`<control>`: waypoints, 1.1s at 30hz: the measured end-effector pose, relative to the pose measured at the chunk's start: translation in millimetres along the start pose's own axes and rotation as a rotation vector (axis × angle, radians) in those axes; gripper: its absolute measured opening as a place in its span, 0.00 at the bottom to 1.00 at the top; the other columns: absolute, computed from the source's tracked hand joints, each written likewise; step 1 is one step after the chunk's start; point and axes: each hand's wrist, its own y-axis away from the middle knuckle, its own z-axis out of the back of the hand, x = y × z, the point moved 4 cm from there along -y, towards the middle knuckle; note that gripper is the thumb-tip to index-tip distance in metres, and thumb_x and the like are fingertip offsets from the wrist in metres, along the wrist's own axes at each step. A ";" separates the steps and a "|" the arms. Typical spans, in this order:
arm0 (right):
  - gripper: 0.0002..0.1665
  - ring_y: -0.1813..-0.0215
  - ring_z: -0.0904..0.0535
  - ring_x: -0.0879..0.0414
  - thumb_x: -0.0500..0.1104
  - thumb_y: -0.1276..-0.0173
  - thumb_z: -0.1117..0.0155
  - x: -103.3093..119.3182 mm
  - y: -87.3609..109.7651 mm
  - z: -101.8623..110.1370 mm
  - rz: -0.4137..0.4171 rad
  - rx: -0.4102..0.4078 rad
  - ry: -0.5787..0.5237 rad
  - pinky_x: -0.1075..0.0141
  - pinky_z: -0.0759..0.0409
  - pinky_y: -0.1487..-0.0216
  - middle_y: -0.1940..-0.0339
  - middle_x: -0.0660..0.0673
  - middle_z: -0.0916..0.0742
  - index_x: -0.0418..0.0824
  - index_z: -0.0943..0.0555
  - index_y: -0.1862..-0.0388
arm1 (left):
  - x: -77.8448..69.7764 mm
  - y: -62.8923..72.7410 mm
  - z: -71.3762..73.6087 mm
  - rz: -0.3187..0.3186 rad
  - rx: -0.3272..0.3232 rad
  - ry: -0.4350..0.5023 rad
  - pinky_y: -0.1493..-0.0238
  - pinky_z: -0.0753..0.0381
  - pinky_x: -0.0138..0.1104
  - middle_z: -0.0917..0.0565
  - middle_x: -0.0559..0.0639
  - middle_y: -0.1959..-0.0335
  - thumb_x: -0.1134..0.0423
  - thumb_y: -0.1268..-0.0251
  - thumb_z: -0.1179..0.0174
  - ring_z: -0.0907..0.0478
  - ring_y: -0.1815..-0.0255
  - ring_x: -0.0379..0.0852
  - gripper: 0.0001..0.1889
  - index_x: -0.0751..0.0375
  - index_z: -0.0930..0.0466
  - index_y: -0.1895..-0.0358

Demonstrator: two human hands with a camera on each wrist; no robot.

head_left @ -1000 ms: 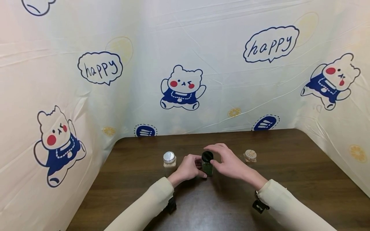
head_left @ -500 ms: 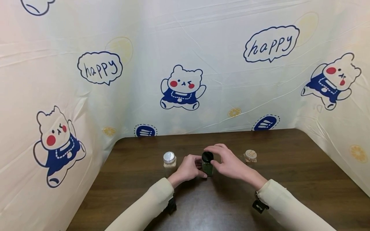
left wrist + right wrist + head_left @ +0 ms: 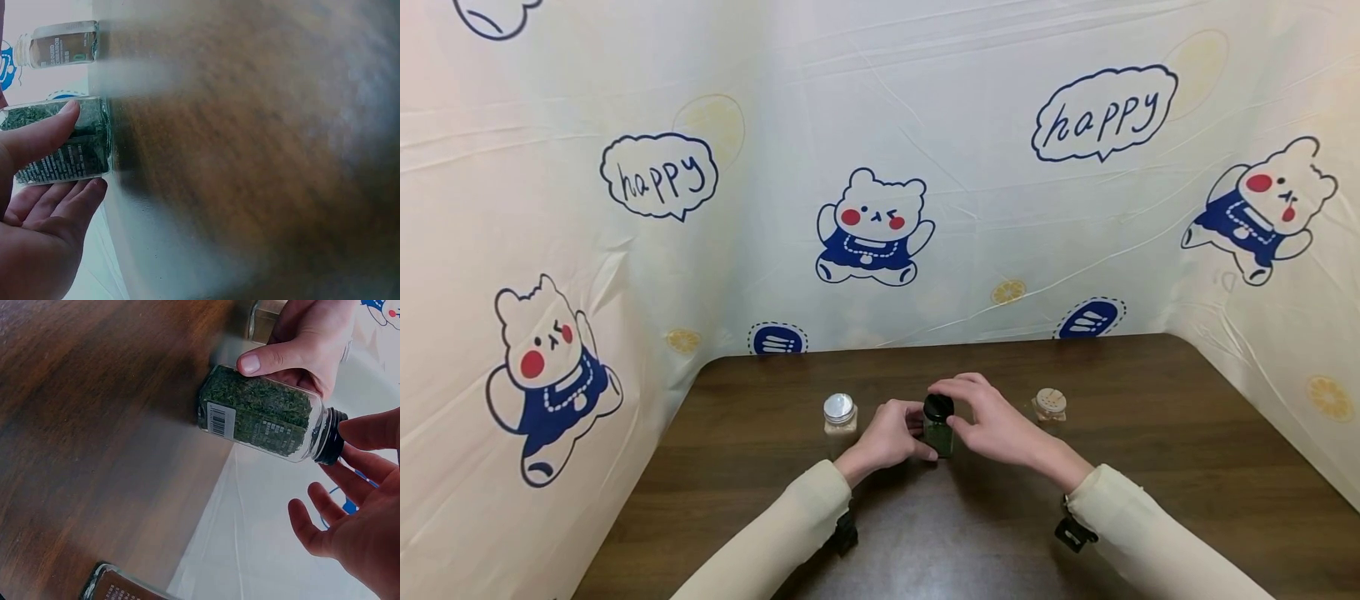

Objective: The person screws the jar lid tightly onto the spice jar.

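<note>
A clear glass spice jar (image 3: 256,415) filled with green dried herbs stands upright at the middle of the table, its base right at the tabletop. My left hand (image 3: 889,435) grips its body from the left, with the thumb across the near face and the fingers behind, as the left wrist view shows. On top is a black cap (image 3: 331,436). My right hand (image 3: 996,423) pinches this cap between thumb and fingers, while its outer fingers stay spread off the jar in the right wrist view.
Left of my left hand stands a jar with a silver lid (image 3: 840,410) and pale contents. A jar with a holed, pale lid (image 3: 1050,404) is behind my right wrist. The brown wooden table (image 3: 760,500) ends at a printed white curtain (image 3: 970,208).
</note>
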 end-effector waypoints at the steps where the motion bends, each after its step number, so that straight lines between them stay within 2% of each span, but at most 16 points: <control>1: 0.28 0.28 0.30 0.43 0.29 0.28 0.35 0.0 -0.1 0.2 0.000 0.002 0.001 0.42 0.25 0.34 0.32 0.43 0.18 0.39 0.21 0.29 | 0.1 -0.1 -0.1 0.000 0.002 0.001 0.45 0.14 0.38 0.09 0.49 0.53 0.72 0.53 0.16 0.12 0.48 0.45 0.29 0.60 0.12 0.43; 11: 0.29 0.29 0.30 0.43 0.26 0.28 0.36 1.8 -1.5 1.0 0.014 0.013 0.004 0.43 0.24 0.36 0.33 0.43 0.17 0.38 0.20 0.30 | -0.5 -1.4 0.7 -0.002 0.007 -0.011 0.46 0.14 0.39 0.09 0.47 0.55 0.71 0.51 0.16 0.12 0.51 0.43 0.26 0.59 0.11 0.45; 22: 0.28 0.28 0.31 0.42 0.28 0.27 0.36 2.4 -1.4 0.9 -0.001 0.026 0.012 0.42 0.25 0.34 0.31 0.41 0.18 0.36 0.21 0.29 | -1.0 -1.0 0.8 0.013 0.016 -0.016 0.46 0.14 0.37 0.09 0.47 0.54 0.70 0.49 0.17 0.12 0.51 0.42 0.27 0.59 0.12 0.43; 33: 0.27 0.28 0.31 0.42 0.30 0.27 0.35 1.0 -0.9 -0.8 -0.008 0.024 0.021 0.43 0.24 0.36 0.31 0.41 0.18 0.36 0.21 0.29 | 0.1 0.1 0.3 0.012 0.009 -0.019 0.46 0.14 0.40 0.09 0.48 0.54 0.71 0.50 0.17 0.12 0.50 0.45 0.26 0.60 0.12 0.44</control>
